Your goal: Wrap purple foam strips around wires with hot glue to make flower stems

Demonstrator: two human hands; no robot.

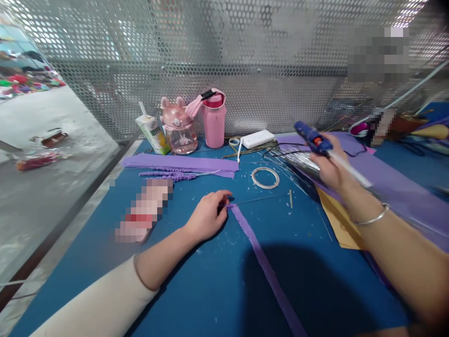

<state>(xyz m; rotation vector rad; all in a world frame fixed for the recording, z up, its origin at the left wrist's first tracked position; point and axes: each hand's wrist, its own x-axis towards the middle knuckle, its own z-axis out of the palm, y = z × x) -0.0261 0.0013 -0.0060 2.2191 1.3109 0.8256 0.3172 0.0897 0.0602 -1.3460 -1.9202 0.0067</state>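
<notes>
My left hand (209, 214) rests low over the blue table, its fingers pinched on one end of a purple strip (261, 257) and a thin wire (261, 200). From there the strip runs down toward the near edge, while the wire points right. In my right hand (331, 164), raised above the right side, is a blue glue gun (312, 138) with a glue stick (351, 169) poking out of its back. Beyond my left hand lie finished-looking purple sprigs (171, 174) beside a stack of flat purple strips (182, 163).
A juice carton (153, 133), a clear bottle with a pink lid (180, 131) and a pink bottle (214, 124) stand by the perforated metal panel (259, 100). Nearby are a white power bank (257, 139), a tape roll (265, 178), purple sheets (382, 187) and a blurred phone (145, 210).
</notes>
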